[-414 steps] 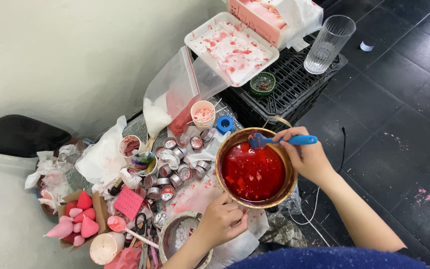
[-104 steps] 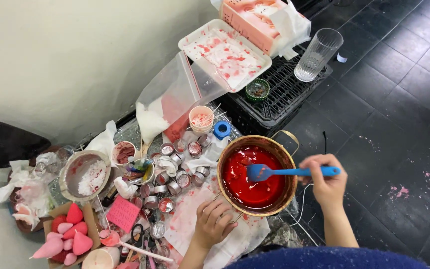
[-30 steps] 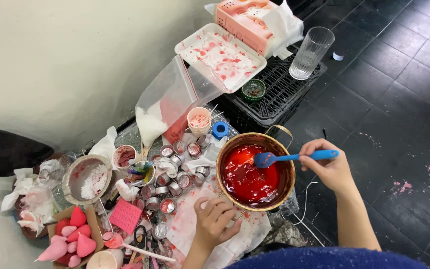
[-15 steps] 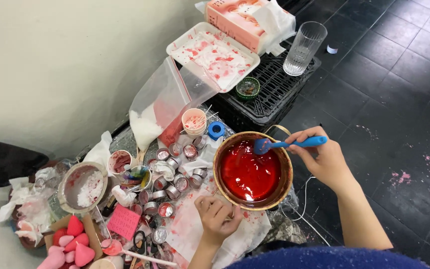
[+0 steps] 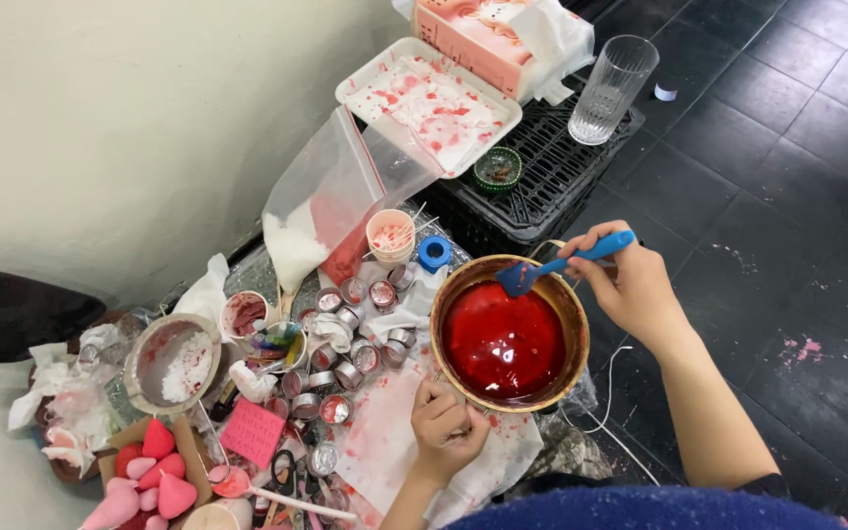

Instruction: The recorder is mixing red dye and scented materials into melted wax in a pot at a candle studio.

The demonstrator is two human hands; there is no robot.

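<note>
Since half a second ago the spatula (image 5: 561,265) has shifted to the pot's (image 5: 509,332) far rim, blade touching the red liquid's (image 5: 503,339) edge there. Right hand (image 5: 630,285) fingers are closed around the blue handle, apparently to scrape the wall. Left hand (image 5: 447,432) sits curled at the near rim, likely steadying the pot; whether it grips anything I cannot tell. Small tins (image 5: 331,368) crowd the surface beside it.

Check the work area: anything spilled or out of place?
Yes. Red splashes stain the white tray and the paper under the bowl, and pink spots mark the dark floor. The right hand holds the blue spatula at the bowl's rim.
</note>
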